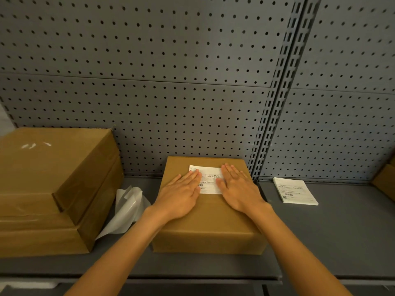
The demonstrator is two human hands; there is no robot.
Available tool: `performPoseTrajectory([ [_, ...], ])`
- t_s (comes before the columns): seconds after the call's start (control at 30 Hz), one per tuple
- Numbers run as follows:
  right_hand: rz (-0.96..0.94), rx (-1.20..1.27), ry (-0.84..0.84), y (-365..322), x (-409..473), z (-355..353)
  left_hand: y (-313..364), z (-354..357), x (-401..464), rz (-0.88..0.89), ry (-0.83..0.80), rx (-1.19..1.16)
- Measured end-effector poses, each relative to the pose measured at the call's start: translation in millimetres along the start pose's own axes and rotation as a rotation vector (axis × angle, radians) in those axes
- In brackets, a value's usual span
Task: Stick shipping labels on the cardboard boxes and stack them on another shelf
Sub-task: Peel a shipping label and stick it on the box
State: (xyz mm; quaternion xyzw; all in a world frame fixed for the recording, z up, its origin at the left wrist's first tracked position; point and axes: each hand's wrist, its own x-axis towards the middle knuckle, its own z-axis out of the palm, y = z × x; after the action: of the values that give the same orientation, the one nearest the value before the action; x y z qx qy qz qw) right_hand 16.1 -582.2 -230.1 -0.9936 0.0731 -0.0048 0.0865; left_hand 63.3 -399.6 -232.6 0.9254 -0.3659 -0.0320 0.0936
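Observation:
A brown cardboard box (210, 225) lies flat on the grey shelf (333, 238) in the middle of the view. A white shipping label (210, 178) sits on the far part of its top. My left hand (180, 194) lies flat with straight fingers on the label's left end. My right hand (239, 189) lies flat the same way over its right end. Both palms press down on the box top, and the label's middle shows between them.
Two larger cardboard boxes (49, 189) are stacked at the left. Crumpled backing paper (128, 208) lies between that stack and the middle box. A small pile of white labels (294, 192) rests at the right, and another box corner (384, 180) shows at the far right. Pegboard (171, 82) closes the back.

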Motion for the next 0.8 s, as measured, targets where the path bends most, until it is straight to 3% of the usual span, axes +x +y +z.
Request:
performPoseTrajectory([
  [0.53, -0.019, 0.010, 0.007, 2.3, 0.1, 3.6, -5.0, -5.2, 33.0, 0.064, -0.086, 0.022],
  [0.8, -0.007, 0.021, 0.017, 1.6, -1.2, 2.9, -6.4, 1.4, 29.5, -0.166, -0.001, 0.054],
])
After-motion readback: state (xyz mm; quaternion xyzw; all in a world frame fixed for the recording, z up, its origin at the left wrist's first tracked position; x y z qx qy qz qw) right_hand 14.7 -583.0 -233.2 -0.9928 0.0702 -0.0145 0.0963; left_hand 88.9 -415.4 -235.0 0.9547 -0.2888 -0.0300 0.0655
